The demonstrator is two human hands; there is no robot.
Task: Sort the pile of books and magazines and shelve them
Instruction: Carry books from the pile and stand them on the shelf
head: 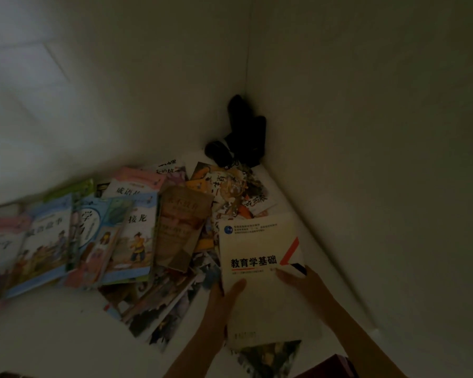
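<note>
Low light, view soft. Both hands hold one cream paperback (260, 271) at the right end of the pile (148, 241), close to the corner where two pale walls meet. Left hand (224, 296) grips the book's left edge, thumb laid over the cover and the other fingers hidden beneath; right hand (301, 276) pinches the right edge beside the red-and-black stripe. The book appears raised a little off the picture books under it, front cover up, title facing the wearer: likely held so for reading before sorting. Cover is plain cream with a dark printed title, small blue round logo at top left, flat and unbent. The rest of the pile lies fanned and overlapping on the white surface (66, 336), colourful children's covers (47, 246) to the left, a brown book (180, 227) in the middle. Dark objects (243, 137) sit in the corner; identity unclear.
</note>
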